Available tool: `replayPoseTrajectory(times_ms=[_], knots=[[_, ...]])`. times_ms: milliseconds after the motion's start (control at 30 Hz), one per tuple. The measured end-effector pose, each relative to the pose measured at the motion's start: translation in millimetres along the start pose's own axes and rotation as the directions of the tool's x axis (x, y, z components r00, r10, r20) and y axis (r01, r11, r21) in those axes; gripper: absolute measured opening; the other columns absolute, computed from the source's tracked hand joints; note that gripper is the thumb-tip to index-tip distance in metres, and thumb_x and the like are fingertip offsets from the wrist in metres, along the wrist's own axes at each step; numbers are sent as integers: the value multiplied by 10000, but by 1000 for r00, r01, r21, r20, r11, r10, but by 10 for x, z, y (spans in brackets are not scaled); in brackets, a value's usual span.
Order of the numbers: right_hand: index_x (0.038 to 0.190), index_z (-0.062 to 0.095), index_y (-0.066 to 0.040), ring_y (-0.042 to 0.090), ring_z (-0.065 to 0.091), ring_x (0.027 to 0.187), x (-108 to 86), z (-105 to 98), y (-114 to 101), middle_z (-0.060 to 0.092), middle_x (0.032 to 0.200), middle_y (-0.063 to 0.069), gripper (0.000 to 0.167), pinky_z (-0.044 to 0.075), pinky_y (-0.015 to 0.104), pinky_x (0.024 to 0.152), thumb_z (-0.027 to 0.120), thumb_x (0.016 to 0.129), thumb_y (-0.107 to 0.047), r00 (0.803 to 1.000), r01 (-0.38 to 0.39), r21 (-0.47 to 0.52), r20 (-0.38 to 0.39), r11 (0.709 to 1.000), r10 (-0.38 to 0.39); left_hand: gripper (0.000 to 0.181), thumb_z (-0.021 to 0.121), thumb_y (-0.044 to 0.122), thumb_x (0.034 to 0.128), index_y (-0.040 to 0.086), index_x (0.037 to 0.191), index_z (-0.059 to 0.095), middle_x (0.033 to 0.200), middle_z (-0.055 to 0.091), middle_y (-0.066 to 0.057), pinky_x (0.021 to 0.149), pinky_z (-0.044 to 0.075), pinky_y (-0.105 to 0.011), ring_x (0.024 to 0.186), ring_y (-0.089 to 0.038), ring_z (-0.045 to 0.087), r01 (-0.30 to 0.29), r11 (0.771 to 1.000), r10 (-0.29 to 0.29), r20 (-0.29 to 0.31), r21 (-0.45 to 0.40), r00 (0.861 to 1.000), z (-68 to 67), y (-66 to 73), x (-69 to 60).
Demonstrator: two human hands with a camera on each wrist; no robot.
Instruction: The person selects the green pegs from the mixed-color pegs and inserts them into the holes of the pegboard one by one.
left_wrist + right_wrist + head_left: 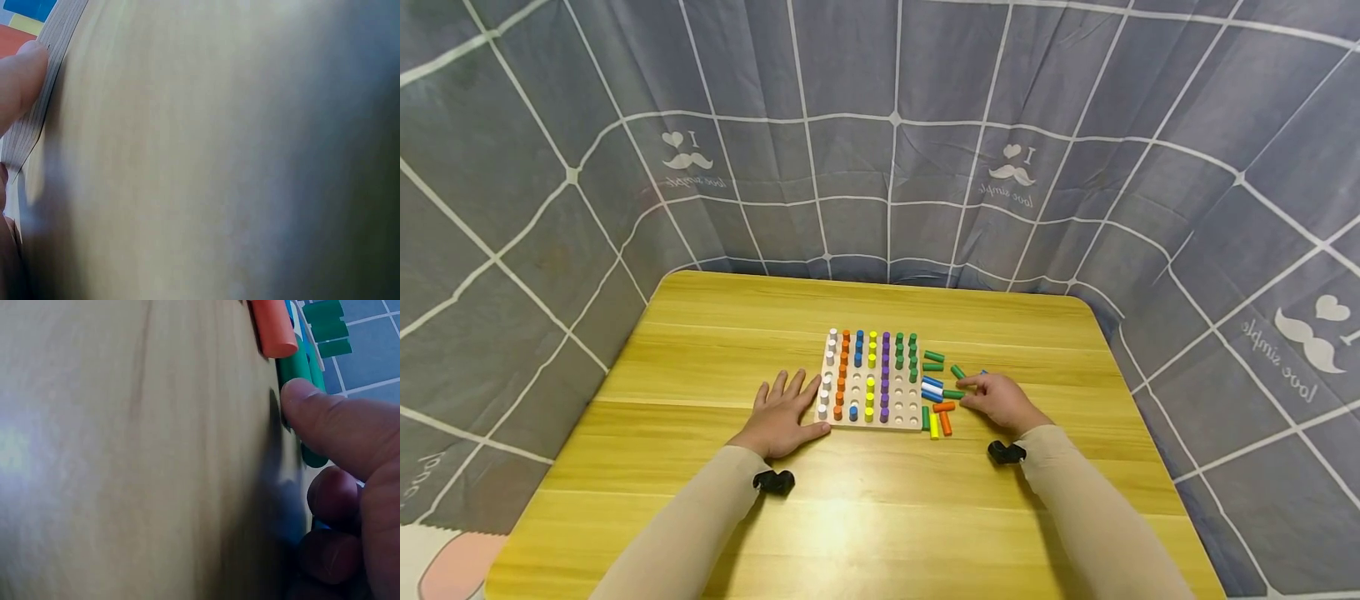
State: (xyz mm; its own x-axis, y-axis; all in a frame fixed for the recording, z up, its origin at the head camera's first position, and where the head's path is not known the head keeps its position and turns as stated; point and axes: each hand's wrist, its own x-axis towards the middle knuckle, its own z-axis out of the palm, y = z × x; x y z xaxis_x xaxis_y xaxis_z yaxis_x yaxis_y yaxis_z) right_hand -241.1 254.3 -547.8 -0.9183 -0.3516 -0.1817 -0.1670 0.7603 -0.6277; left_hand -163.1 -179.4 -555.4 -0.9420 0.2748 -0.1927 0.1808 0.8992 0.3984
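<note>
A wooden pegboard (912,423) stands on the table with coloured pegs upright in columns: white, orange, blue, yellow, purple and green. My left hand (782,417) lies with fingers spread at the board's left side, thumb by its near corner. In the left wrist view the thumb (22,81) rests against the board's layered edge (37,100). My right hand (998,402) is at the loose pegs right of the board. Its thumb touches the end of a green peg (953,394) lying flat, with the index finger a little apart. Another green peg (957,372) lies just beyond the fingertips.
Loose blue pegs (932,396), orange pegs (945,424), a yellow peg (934,427) and more green pegs (934,356) lie along the board's right edge. A blue peg (984,372) shows partly behind the right hand. A grey checked curtain (850,167) surrounds the wooden table (865,533).
</note>
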Motion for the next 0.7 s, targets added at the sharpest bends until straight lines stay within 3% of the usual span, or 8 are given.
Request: replayPoseTrajectory(times_ms=[200,700], knots=[[1345,735,-132,143,507,658,34,41,21,619,760,-7,370,413,292,645,737,1002,-271,1000,-1,-49,10,999,1,955,513,746,981,275,1714,122,1783,61,-150,1267,-29,-707,1633,-470,-40,4,1000,-4,8,-8,1000,11,-4,-3],[1288,759,-130,149,534,691,12,77,45,652,786,8,308,427,314,679,715,1015,-266,999,-3,-13,-42,1000,3,951,514,748,981,273,1714,137,1783,78,-147,1266,-20,-713,1634,-469,-28,-3,1000,3,-2,6,1000,40,-23,14]])
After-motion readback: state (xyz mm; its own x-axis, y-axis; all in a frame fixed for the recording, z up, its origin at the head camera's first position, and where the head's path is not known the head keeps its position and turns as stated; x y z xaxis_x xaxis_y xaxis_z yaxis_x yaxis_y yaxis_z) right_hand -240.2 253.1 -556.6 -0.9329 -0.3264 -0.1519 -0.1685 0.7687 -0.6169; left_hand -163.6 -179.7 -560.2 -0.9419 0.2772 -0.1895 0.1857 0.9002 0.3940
